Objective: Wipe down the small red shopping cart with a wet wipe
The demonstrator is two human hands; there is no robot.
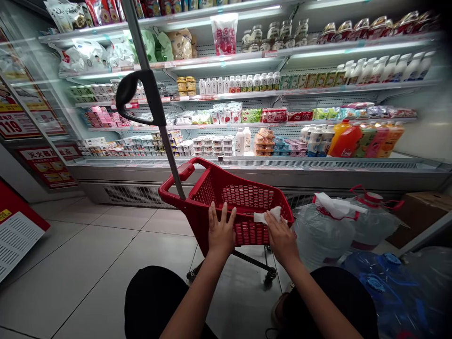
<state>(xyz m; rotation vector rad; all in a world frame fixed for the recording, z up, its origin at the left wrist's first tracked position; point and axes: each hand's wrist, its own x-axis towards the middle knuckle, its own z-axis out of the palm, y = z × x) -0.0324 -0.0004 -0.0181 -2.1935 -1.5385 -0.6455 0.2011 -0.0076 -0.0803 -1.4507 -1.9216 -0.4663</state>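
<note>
A red plastic shopping cart on wheels stands just in front of me, its basket turned side-on. My left hand lies on the near side of the basket with its fingers spread and nothing in it. At the right end of the near rim, my right hand presses a white cloth or tissue against the red plastic. The fingers of that hand are close together over the white piece, which sticks out to the left and above them.
A lit refrigerated shelf with bottles, cups and packs runs behind the cart. Large clear water jugs, one with white paper on top, and blue jugs stand at right. A grey pole with a black handle rises at the cart's left.
</note>
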